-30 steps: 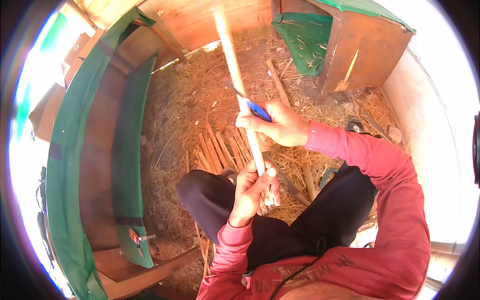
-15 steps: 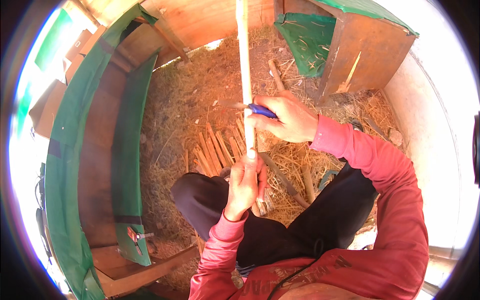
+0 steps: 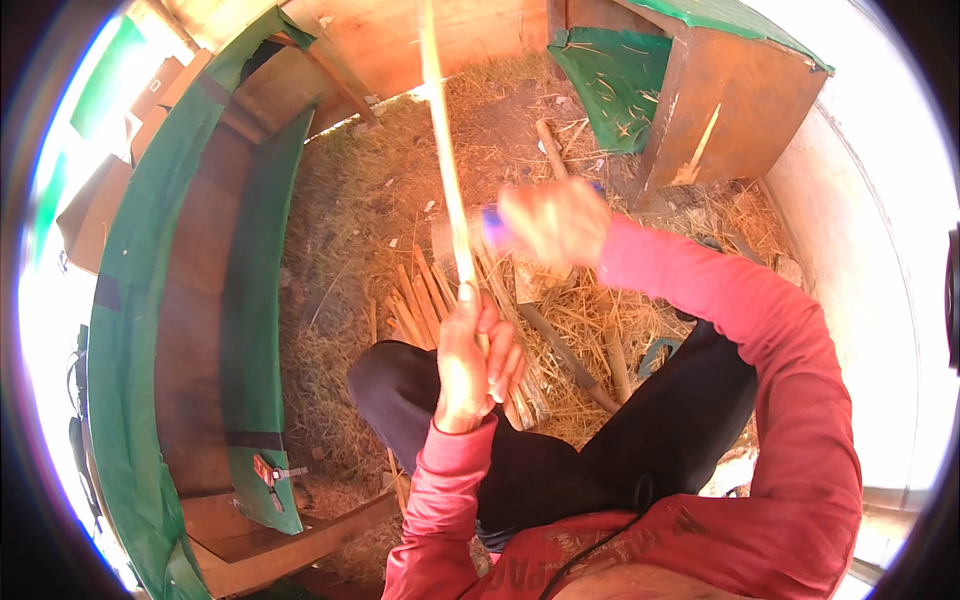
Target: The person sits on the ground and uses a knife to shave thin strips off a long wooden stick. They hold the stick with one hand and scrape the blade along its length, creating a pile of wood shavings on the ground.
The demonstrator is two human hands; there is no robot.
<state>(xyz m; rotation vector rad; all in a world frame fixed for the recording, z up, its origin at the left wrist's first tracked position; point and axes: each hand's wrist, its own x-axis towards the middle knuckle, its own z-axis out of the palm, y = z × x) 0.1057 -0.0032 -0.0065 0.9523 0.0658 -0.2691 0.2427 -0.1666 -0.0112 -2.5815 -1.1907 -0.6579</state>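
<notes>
A long pale wooden strip rises from my left hand toward the far wall, its top tilted slightly left. The fingers of that hand are wrapped round its lower end, the thumb lying along it. Just right of the strip, my right hand is closed on a knife with a blue handle. Motion smears both this hand and the knife. The blade is only a faint blur by the strip, so I cannot tell whether it touches the wood.
Several split wood strips lie on the straw-strewn ground between my legs. A thick stick lies to their right. A green-covered wooden bench runs along the left. At the far right stands a wooden box with green cloth.
The strip has tilted, its top moving left. My right hand has shifted a little and is now blurred, with the knife handle left of it. My left hand has moved slightly left.
</notes>
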